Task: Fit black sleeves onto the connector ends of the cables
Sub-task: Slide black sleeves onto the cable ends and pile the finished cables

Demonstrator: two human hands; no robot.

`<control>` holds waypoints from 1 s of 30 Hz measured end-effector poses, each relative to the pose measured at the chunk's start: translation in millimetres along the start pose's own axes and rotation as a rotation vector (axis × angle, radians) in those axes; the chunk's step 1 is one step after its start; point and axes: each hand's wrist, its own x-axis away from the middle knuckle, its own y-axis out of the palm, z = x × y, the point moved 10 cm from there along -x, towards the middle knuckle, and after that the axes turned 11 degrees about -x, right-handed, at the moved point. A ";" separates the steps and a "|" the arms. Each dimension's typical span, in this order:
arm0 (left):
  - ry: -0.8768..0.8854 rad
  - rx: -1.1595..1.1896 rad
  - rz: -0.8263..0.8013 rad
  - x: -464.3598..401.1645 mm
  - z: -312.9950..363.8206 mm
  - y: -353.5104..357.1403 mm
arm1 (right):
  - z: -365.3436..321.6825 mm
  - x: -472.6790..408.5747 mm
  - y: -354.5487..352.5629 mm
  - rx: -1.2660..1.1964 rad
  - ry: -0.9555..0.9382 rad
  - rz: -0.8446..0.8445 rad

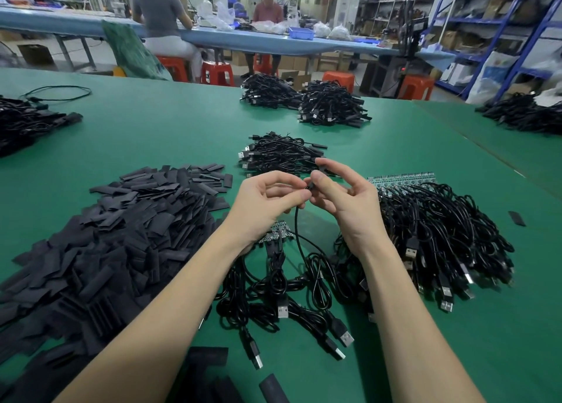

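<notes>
Here, above the green table (170,135), between the sleeve pile (121,229) and cable heaps, both hands work one cable (299,238).
Left hand (267,202) pinches its end; right hand (340,196) pinches the sleeve (310,186) there: keep both aligned, slide straight.

bare forearms, bare hands (264,202), unadorned

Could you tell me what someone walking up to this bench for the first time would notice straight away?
First, the two hands, left hand and right hand, raised mid-table, pinching the end of one black cable between them. Then the big heap of flat black sleeves on the left of the green table, and the tangled pile of USB cables on the right.
</notes>
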 end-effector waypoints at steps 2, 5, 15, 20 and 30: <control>-0.014 0.008 0.021 0.0 -4.2 -0.4 | 2.5 0.6 -0.3 -0.010 0.006 0.010; -0.023 0.012 0.032 0.2 -7.9 -2.1 | 4.4 1.6 0.0 0.019 -0.002 0.018; -0.164 -0.204 -0.174 2.1 -16.1 18.6 | -25.2 -6.2 -1.8 -0.048 -0.082 0.143; -0.171 -0.202 -0.463 16.2 -16.2 43.3 | -32.1 -3.7 -22.3 -0.122 -0.110 0.292; 0.032 -0.385 -0.072 -56.5 31.4 3.2 | -8.8 0.1 -56.3 -0.183 0.115 0.469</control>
